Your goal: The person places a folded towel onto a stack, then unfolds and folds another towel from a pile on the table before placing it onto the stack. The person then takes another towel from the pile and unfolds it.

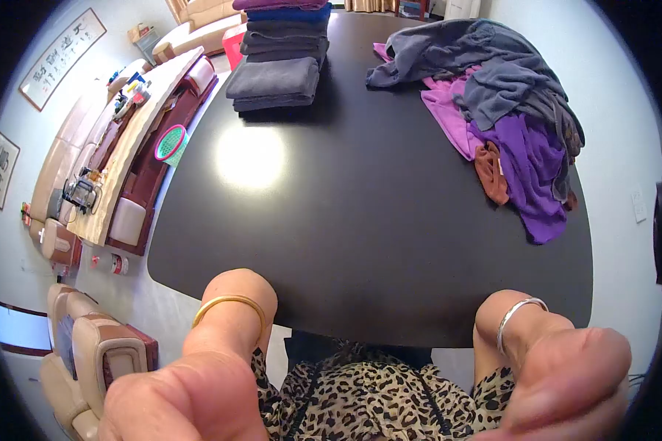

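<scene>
My left hand [180, 400], a gold bangle at its wrist, is raised close to the camera at the bottom left; its fingertips fall outside the picture. At the bottom right is my right hand [570, 378], with a silver bangle, its fingers curled and partly blurred. Neither hand touches the cloths. On the dark table [346, 213], folded grey cloths [276, 82] are stacked at the back left, with blue and purplish ones on top. A loose heap at the back right holds grey cloths [493, 88], a purple cloth [533, 176], a pink cloth [452, 117] and a brown cloth [490, 173].
Left of the table are a long wooden tea table [136, 140] with items on it, a green basket with a pink rim [171, 144] and beige seats [110, 353]. A wall [625, 132] runs along the right side.
</scene>
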### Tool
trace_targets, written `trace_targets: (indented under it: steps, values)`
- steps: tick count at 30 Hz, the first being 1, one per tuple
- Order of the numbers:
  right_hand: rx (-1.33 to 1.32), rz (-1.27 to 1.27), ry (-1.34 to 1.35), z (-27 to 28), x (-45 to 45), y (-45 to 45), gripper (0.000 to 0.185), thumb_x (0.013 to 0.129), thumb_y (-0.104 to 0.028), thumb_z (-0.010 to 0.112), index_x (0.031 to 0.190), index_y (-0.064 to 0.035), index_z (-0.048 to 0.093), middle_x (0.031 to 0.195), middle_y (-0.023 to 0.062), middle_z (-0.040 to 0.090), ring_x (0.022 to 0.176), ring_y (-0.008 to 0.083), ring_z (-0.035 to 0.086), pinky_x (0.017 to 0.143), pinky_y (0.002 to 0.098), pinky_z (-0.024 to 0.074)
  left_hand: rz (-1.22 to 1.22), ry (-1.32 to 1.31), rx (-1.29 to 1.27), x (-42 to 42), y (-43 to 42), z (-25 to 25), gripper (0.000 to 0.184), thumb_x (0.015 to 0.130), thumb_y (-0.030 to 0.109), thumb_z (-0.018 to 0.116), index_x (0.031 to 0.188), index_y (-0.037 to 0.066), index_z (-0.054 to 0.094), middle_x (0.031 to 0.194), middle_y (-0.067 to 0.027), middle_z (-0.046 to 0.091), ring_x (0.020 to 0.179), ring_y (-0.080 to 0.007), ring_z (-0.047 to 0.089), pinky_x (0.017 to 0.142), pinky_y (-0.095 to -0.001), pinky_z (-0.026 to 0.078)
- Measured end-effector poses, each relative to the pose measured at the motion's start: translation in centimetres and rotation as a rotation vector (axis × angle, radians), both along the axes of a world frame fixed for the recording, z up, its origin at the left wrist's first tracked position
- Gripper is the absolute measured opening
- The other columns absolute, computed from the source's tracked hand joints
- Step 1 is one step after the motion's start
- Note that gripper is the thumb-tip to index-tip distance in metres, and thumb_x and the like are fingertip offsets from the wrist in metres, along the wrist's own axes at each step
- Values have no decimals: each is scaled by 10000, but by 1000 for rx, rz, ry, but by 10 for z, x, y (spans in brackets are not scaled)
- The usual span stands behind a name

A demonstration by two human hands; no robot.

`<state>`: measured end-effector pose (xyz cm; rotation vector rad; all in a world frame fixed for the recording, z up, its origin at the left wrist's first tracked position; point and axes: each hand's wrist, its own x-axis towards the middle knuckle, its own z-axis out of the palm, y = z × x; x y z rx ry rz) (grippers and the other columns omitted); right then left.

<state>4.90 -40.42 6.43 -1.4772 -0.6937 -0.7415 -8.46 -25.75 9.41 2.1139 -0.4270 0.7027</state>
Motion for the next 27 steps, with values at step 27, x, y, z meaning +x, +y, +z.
trace_targets:
  steps: [27]
  values:
    - [-440, 389, 33, 19, -15, -13, 267, 728, -45, 676, 808, -233, 504, 699, -87, 466, 614, 67, 472, 605, 210, 484, 711, -72, -66, 39, -55, 7, 175, 830, 250, 661, 936, 177, 543, 774, -33, 489, 780, -219, 538, 794, -440, 570]
